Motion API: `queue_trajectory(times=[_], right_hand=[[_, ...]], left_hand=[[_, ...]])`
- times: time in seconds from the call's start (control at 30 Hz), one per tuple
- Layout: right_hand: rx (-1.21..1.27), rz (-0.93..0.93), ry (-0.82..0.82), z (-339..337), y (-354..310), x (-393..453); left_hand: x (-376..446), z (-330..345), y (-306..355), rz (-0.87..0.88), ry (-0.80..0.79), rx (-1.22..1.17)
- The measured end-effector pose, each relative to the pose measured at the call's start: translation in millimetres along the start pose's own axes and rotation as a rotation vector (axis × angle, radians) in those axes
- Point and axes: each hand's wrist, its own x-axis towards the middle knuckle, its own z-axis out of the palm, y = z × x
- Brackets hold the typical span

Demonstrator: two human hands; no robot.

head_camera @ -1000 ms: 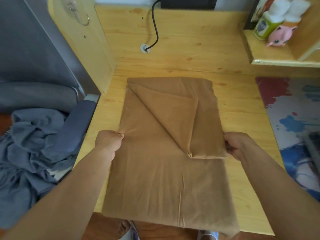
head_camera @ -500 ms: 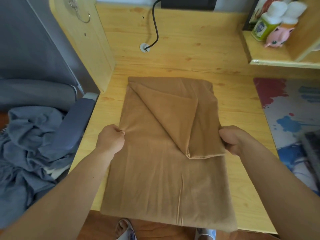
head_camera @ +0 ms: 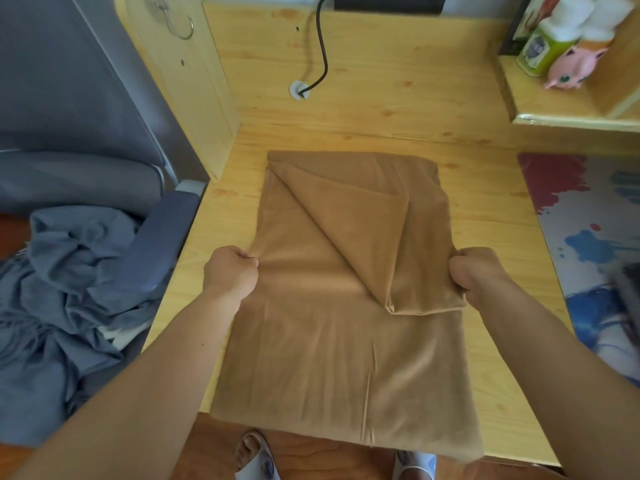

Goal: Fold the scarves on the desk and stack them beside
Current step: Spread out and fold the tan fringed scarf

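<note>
Scarves numbered two: a brown scarf [head_camera: 332, 323] lay on the desk [head_camera: 398, 109], its side edges gripped by left hand [head_camera: 231, 271] and right hand [head_camera: 479, 270]; a blue scarf [head_camera: 59, 289] crumpled on the chair [head_camera: 152, 244]. Two bottles [head_camera: 543, 46] flanked one pink toy [head_camera: 568, 69].

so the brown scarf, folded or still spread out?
Partly folded. The brown scarf lies flat on the desk with a triangular flap doubled over its far half; left hand and right hand grip its side edges.
</note>
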Motion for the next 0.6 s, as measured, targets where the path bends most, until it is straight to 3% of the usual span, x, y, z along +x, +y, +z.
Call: queue_trajectory(times=[0.13,0.2,0.43,0.6], right_hand=[[-0.195,-0.094,0.001,8,-6,-9],[-0.264,-0.078,-0.075,5,-12,-8],[0.119,0.040,-0.173,-2,-39,27],[0.200,0.109,-0.235,8,-62,69]], left_hand=[[-11,1,0,0.074,-0.026,0.291],[-13,2,5,0.050,-0.064,0.308],[36,7,53,-0.191,-0.134,-0.310],[85,13,75,-0.209,-0.161,-0.524]])
